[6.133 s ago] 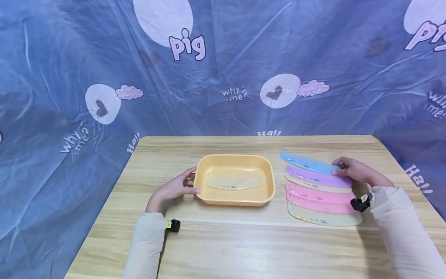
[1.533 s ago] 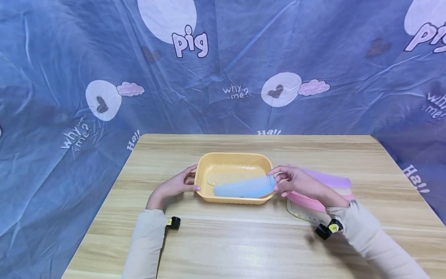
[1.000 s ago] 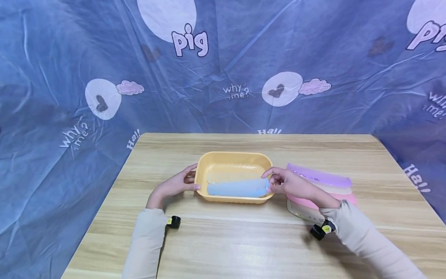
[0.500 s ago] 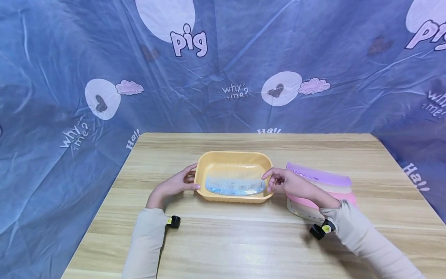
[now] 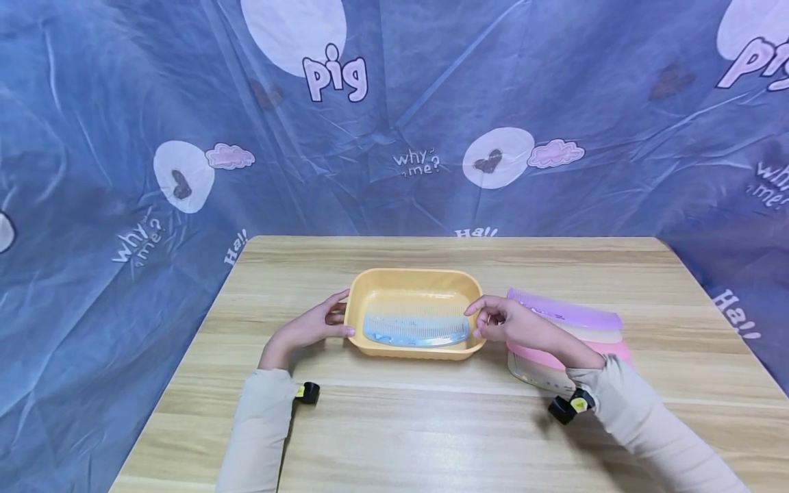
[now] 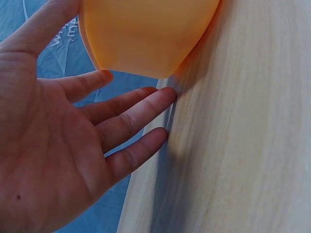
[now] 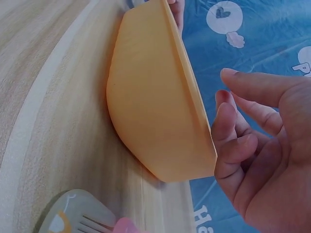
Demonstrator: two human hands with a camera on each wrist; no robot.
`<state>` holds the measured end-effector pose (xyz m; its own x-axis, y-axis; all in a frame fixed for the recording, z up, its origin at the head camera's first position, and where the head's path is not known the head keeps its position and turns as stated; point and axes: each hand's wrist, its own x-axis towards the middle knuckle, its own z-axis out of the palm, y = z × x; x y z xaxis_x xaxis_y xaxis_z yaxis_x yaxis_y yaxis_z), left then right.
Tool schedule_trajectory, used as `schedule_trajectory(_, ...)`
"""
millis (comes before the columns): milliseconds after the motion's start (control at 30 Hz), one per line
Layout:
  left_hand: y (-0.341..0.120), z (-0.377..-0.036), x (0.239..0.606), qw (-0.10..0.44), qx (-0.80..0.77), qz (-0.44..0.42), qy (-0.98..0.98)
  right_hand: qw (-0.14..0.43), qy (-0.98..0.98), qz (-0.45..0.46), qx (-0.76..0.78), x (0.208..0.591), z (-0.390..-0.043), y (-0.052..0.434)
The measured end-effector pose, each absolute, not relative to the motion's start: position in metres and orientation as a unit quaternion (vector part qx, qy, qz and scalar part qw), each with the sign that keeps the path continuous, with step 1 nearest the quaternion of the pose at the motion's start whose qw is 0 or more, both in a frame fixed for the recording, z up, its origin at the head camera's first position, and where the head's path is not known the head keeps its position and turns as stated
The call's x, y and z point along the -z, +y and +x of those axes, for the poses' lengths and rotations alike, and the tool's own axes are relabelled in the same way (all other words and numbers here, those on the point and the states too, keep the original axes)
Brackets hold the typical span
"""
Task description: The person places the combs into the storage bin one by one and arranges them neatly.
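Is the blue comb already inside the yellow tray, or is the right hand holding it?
Inside. The blue comb lies flat in the yellow tray, on a pale comb. The right hand is beside the rim, holding nothing.

My table (image 5: pixel 431 438), pale wood with a lengthwise grain, carries a yellow tray (image 5: pixel 411 352) near its middle. Just right of the tray lies an overlapping row of combs (image 5: pixel 592 329): purple at the far end, then cream, pink, and a pale one nearest me. My left fingertips (image 6: pixel 163 99) rest on the table beside the tray's left end.
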<state>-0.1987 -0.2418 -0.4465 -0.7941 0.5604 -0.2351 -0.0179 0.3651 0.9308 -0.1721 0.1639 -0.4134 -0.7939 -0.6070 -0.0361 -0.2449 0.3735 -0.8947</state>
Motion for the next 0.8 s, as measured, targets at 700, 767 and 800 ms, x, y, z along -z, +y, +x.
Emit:
schedule_trajectory(700,-0.242,-0.197,0.447,0.268,-0.533,0.170,0.785,0.178,0.797,-0.310,0.488,0.403,-0.187,0.149)
schedule_trajectory(767,-0.242,-0.197,0.446,0.265,-0.529,0.171,0.788,0.186,0.791,-0.314,0.491,0.403,-0.190,0.145)
schedule_trajectory(800,-0.242,-0.197,0.446,0.265,-0.529,0.171,0.788,0.190,0.790,-0.316,0.490,0.403,-0.192,0.143)
